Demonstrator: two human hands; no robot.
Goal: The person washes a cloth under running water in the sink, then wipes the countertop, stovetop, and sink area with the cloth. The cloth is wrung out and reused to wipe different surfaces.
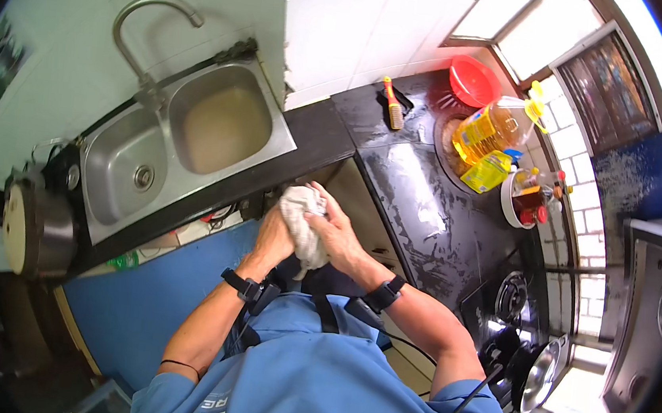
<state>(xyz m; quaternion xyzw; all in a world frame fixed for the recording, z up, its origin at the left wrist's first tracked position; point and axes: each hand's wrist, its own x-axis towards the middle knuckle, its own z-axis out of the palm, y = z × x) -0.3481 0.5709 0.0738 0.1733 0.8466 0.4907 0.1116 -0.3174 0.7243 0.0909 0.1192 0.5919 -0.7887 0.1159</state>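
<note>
A crumpled whitish cloth point(305, 228) is bunched between my two hands, in front of my body near the counter's inner corner. My left hand point(276, 234) grips its left side, the fingers mostly hidden by the fabric. From the other side my right hand point(337, 237) presses on it, with thumb and fingers along the cloth's edge. One end of the cloth hangs down below the hands. Ahead to the left is a stainless-steel double sink point(281, 133); its right basin holds cloudy, yellowish water point(228, 128), and its left basin shows a drain strainer point(143, 178).
The black countertop point(411, 184) has wet, shiny patches. On it are a red-and-yellow brush point(393, 105), a red plastic basket point(474, 82), a large cooking-oil bottle point(484, 132), a yellow pouch point(488, 171) and a white tub of bottles point(509, 203). A gas hob point(510, 295) sits at right.
</note>
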